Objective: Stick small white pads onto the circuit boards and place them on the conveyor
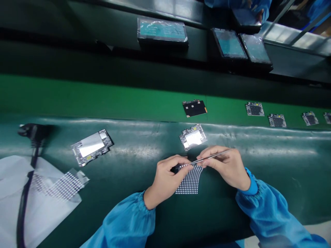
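Note:
My left hand (168, 177) pinches the upper edge of a sheet of small round white stickers (188, 182), which hangs down toward the green mat. In my right hand (226, 167) is a pair of metal tweezers (210, 156), slanting down to the left. Their tips meet the sheet's top edge beside my left fingertips; whether they grip a sticker is too small to tell. Just beyond my hands lies a circuit board (193, 137) with a silvery plate. Another such circuit board (91, 147) rests on the mat at the left.
On the green belt lie a black-covered board (195, 108) and several circuit boards (254, 109) at the right. Trays with teal contents (162, 31) stand on the shelf behind. A black plug with cable (33, 141) crosses a white bag (57, 210) at left. A person's blue sleeve (261, 7) shows at the top.

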`<act>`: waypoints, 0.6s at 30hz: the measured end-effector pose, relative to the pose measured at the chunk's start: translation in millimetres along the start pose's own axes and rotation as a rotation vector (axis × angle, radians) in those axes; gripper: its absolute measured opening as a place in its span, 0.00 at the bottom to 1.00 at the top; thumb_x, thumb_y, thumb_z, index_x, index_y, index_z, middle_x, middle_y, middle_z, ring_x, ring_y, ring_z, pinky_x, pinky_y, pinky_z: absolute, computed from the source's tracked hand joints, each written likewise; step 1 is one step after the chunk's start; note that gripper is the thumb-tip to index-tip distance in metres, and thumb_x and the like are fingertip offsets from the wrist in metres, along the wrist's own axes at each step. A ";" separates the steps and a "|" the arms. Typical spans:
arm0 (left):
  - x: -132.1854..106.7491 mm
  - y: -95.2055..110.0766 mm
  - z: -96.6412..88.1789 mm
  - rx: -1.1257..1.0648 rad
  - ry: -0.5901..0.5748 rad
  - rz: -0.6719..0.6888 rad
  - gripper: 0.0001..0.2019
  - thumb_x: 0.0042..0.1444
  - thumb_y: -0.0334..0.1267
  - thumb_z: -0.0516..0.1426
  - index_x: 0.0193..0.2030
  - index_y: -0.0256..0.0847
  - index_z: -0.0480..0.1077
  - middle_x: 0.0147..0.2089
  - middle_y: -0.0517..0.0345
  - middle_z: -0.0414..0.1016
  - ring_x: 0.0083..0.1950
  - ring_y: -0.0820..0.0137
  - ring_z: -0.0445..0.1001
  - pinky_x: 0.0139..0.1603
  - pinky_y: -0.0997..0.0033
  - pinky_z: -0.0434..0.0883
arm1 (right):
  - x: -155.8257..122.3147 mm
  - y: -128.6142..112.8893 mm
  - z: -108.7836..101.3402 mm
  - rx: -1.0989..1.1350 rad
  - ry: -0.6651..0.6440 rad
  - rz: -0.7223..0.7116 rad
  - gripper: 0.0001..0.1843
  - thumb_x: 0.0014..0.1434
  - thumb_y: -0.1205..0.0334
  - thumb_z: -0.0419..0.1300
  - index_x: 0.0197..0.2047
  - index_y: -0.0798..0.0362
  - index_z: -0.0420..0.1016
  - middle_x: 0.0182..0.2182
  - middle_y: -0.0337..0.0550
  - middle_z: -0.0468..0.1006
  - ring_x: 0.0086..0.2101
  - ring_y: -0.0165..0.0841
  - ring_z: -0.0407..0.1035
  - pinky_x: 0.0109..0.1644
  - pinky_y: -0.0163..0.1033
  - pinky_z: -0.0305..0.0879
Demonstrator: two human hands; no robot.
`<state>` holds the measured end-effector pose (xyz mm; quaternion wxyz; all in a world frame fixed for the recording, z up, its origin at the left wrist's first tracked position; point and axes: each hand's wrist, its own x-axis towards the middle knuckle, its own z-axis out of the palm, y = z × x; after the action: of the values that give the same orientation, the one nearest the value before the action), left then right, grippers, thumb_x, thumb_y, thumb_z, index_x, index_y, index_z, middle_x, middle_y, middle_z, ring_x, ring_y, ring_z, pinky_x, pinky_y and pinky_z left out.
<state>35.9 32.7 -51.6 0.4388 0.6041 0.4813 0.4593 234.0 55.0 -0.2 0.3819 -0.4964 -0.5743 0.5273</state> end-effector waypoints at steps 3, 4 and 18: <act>-0.1 -0.7 -0.7 0.002 0.000 0.018 0.02 0.55 0.31 0.66 0.33 0.41 0.80 0.32 0.57 0.84 0.36 0.66 0.84 0.36 0.71 0.80 | -0.1 0.3 -0.1 0.010 0.000 -0.005 0.05 0.56 0.64 0.71 0.30 0.45 0.86 0.32 0.40 0.85 0.34 0.36 0.81 0.33 0.39 0.81; -0.1 -1.1 -0.8 0.003 -0.001 0.023 0.02 0.55 0.31 0.66 0.33 0.40 0.80 0.32 0.57 0.84 0.36 0.66 0.84 0.36 0.71 0.80 | 0.0 0.3 -0.2 0.010 -0.002 -0.003 0.05 0.56 0.65 0.71 0.29 0.45 0.86 0.32 0.40 0.85 0.34 0.36 0.81 0.33 0.39 0.81; -0.6 -2.9 -0.3 0.005 0.002 0.035 0.02 0.56 0.30 0.66 0.34 0.40 0.80 0.33 0.57 0.84 0.36 0.66 0.84 0.37 0.71 0.79 | 1.2 -1.8 1.3 0.057 -0.005 -0.001 0.07 0.55 0.67 0.71 0.27 0.47 0.85 0.31 0.40 0.85 0.31 0.34 0.80 0.33 0.37 0.79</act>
<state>35.0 32.6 -54.4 0.4288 0.6131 0.4720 0.4663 232.2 56.0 1.4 0.3946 -0.4838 -0.5603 0.5443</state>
